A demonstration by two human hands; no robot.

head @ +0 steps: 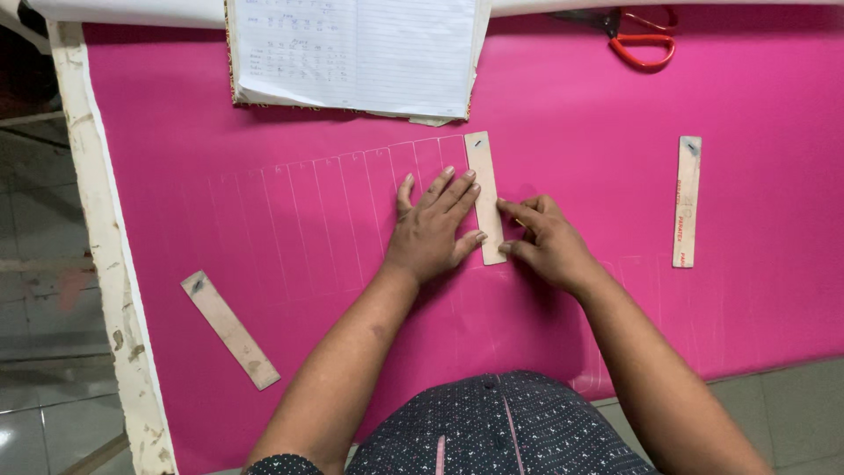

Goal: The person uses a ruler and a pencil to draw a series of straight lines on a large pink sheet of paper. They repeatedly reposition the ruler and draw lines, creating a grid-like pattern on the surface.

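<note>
— Where's the strip?

— Upright on the pink cloth [615, 176], at the right end of the chalk lines [334, 211]. The left hand [431, 230] lies flat, fingers spread, pinning the strip [484, 189]; the right hand [547, 242] has fingertips pinched together at its right edge. I can't tell if it holds chalk.

— The risk?

— I'd judge a slack left hand would let it slide, skewing the line.

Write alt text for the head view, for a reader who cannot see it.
Two hands press a narrow strip flat on pink cloth marked with pale parallel lines: left hand flat beside it, right hand at its edge. Two more strips, an open notebook and red scissors lie around.
</note>
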